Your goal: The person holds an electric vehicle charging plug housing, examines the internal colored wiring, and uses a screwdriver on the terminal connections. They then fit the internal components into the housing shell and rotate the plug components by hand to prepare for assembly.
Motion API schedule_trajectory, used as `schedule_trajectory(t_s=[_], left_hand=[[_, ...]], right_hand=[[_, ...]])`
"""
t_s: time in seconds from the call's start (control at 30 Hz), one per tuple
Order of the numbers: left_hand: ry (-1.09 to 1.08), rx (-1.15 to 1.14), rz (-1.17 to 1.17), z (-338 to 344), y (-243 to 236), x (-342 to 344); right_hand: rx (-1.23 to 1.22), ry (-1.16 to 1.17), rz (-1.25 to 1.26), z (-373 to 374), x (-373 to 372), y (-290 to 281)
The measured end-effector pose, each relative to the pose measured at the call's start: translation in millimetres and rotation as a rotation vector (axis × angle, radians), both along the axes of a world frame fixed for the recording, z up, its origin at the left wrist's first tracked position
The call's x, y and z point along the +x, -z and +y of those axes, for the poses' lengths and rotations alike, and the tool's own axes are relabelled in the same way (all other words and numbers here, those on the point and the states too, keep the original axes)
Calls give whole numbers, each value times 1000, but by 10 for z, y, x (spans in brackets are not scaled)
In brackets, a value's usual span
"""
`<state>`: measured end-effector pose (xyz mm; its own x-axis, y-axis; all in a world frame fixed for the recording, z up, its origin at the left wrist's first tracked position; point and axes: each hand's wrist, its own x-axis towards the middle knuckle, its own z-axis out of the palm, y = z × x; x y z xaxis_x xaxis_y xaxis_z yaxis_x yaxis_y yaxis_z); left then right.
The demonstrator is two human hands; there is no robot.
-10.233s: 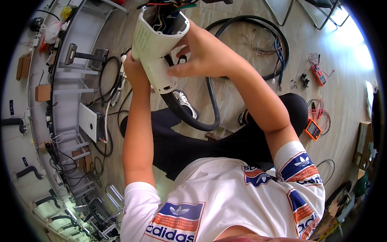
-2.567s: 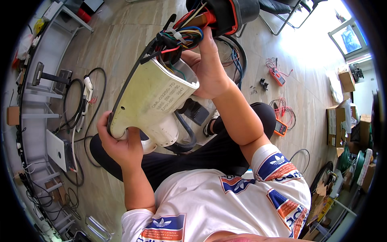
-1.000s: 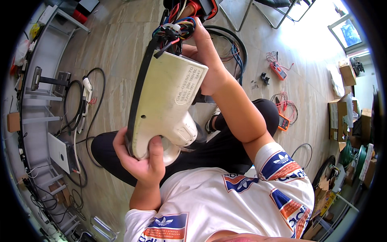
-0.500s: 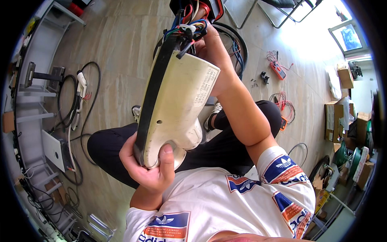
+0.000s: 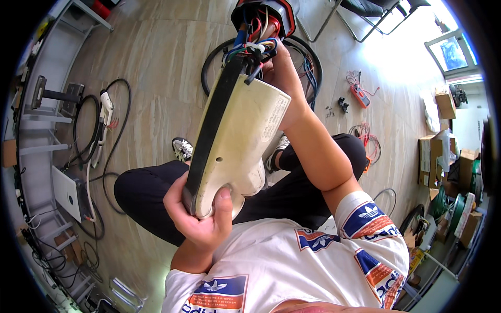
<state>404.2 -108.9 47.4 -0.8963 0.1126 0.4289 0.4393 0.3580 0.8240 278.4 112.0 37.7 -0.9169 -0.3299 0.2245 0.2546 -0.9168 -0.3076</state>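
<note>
A cream charging gun shell (image 5: 237, 135) with a black strip down one edge is held up over my lap. Wrapped round its handle end is my left hand (image 5: 203, 216), thumb on the near side. From the shell's far end comes a bundle of coloured wires (image 5: 255, 47), gathered by a white tie. These wires run into a black connector head (image 5: 289, 15) with red trim, cut off by the top edge. My right hand (image 5: 283, 65) is beside the bundle, fingers curled behind it and partly hidden; what they grip cannot be made out.
Black cable (image 5: 314, 57) lies coiled on the floor under the connector head. Right of it are a small black part (image 5: 343, 104), a red multimeter (image 5: 360, 96) and tangled leads. A white charging gun (image 5: 106, 107) with cable lies left. Cardboard boxes (image 5: 430, 159) stand right, chairs far off.
The shell, wires and connector head have shifted a little right and toward me, both hands moving with them. More of the connector head shows now.
</note>
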Motion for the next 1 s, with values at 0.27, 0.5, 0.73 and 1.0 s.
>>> schedule_trajectory(t_s=[0.27, 0.5, 0.73, 1.0], left_hand=[[34, 19, 20, 4, 23, 92], [101, 18, 16, 51, -46, 88], [120, 46, -11, 108, -66, 154], [129, 68, 1, 115, -60, 118]], right_hand=[[120, 74, -65, 6, 65, -46], [404, 309, -30, -29, 79, -82], [105, 125, 22, 72, 27, 16], [113, 115, 78, 73, 0, 52]])
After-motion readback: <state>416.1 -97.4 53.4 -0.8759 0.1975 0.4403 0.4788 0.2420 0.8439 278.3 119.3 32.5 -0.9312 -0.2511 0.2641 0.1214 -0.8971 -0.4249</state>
